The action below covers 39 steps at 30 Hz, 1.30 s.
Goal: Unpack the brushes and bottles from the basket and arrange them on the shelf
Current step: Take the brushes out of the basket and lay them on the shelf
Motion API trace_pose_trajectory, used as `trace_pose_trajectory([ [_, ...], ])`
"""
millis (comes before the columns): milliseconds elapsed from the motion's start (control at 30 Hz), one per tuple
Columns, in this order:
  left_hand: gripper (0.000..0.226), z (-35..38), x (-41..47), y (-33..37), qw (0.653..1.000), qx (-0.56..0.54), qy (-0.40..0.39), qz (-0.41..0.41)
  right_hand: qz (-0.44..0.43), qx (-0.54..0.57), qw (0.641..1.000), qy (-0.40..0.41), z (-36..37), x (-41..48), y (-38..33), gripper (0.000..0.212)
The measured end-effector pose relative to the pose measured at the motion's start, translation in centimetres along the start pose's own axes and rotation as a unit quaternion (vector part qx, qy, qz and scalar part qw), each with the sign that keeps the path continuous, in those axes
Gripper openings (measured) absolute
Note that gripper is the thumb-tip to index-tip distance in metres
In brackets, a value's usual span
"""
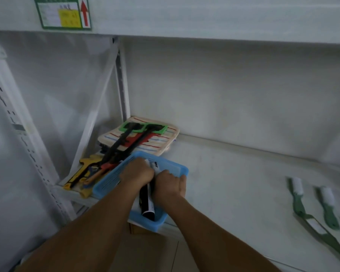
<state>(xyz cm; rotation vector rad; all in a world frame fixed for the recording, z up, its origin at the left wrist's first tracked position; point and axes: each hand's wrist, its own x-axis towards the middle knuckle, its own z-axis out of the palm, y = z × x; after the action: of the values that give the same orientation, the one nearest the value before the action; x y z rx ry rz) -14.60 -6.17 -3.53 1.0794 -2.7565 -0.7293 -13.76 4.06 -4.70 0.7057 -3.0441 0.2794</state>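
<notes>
A blue plastic basket point(108, 183) sits on the white shelf point(234, 185), its near end over the front edge. Both my hands are inside it. My left hand point(136, 172) is closed around the top of a black and white bottle point(147, 203) that lies lengthwise in the basket. My right hand point(170, 183) is closed on a white item with black print point(155, 166) beside it; what this item is I cannot tell. Two green-handled brushes with white bristles point(297, 190) point(327, 201) lie on the shelf at the right.
Behind the basket lies a striped cloth point(155, 141) with two long black-handled tools with green heads point(126, 142) on it. Yellow and orange tools point(82, 173) lie at the shelf's left end by the upright post point(123, 79). An upper shelf point(204, 18) hangs overhead.
</notes>
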Motion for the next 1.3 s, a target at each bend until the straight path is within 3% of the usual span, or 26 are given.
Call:
trace_pose_trajectory([
  [133, 0.032, -0.6, -0.2, 0.6, 0.999, 0.001, -0.033, -0.031, 0.027, 0.126, 0.990, 0.050, -0.7, 0.4, 1.1, 0.016],
  [233, 0.029, -1.4, -1.5, 1.0, 0.990, -0.136, -0.030, 0.012, 0.060, 0.270, 0.960, 0.041, -2.4, -0.3, 1.3, 0.009],
  [333, 0.030, -1.4, -7.4, 5.7, 0.960, -0.267, -0.039, 0.069, 0.099, 0.354, 0.926, 0.089, -5.3, -3.9, 5.4, 0.010],
  [400, 0.035, 3.5, -16.5, 15.0, 0.921, -0.364, -0.080, 0.113, 0.191, 0.417, 0.869, 0.186, -7.9, -10.6, 16.1, 0.011],
  [433, 0.034, 3.8, -17.5, 14.6, 0.905, -0.409, -0.055, 0.102, 0.192, 0.455, 0.846, 0.202, -7.9, -11.0, 16.1, 0.010],
  [533, 0.038, 3.4, -19.9, 14.3, 0.815, -0.576, -0.058, 0.034, 0.173, 0.544, 0.794, 0.211, -7.5, -13.0, 15.7, 0.007],
  [600, 0.037, 3.9, -19.8, 13.1, 0.788, -0.613, -0.059, 0.020, 0.154, 0.592, 0.766, 0.195, -7.8, -13.7, 14.7, 0.010],
  [667, 0.034, 4.6, -20.5, 12.4, 0.797, -0.601, -0.048, 0.036, 0.131, 0.605, 0.764, 0.184, -8.1, -14.9, 15.9, 0.012],
  [700, 0.031, 5.3, -20.9, 12.2, 0.803, -0.592, -0.047, 0.048, 0.125, 0.581, 0.781, 0.191, -8.3, -15.7, 17.0, 0.014],
  [767, 0.026, 7.5, -22.1, 12.1, 0.837, -0.539, -0.066, 0.065, 0.144, 0.467, 0.838, 0.243, -8.8, -17.9, 20.9, 0.017],
  [867, 0.032, 13.2, -26.9, 14.7, 0.883, -0.437, -0.155, 0.070, 0.250, 0.303, 0.867, 0.305, -9.6, -23.9, 32.0, 0.024],
  [967, 0.025, 17.1, -30.5, 17.1, 0.926, -0.327, -0.165, 0.091, 0.378, 0.212, 0.863, 0.258, -8.6, -29.0, 41.6, 0.034],
  [1067, 0.013, 18.7, -32.3, 19.0, 0.954, -0.233, -0.142, 0.120, 0.437, 0.148, 0.866, 0.195, -6.8, -30.8, 47.0, 0.039],
  [1233, 0.014, 19.5, -33.0, 21.1, 0.963, -0.097, -0.133, 0.213, 0.420, 0.075, 0.899, 0.092, -5.3, -29.3, 49.2, 0.044],
  [1300, 0.020, 19.5, -32.6, 21.8, 0.961, -0.076, -0.139, 0.227, 0.387, 0.011, 0.914, 0.119, -5.3, -28.2, 48.4, 0.046],
])
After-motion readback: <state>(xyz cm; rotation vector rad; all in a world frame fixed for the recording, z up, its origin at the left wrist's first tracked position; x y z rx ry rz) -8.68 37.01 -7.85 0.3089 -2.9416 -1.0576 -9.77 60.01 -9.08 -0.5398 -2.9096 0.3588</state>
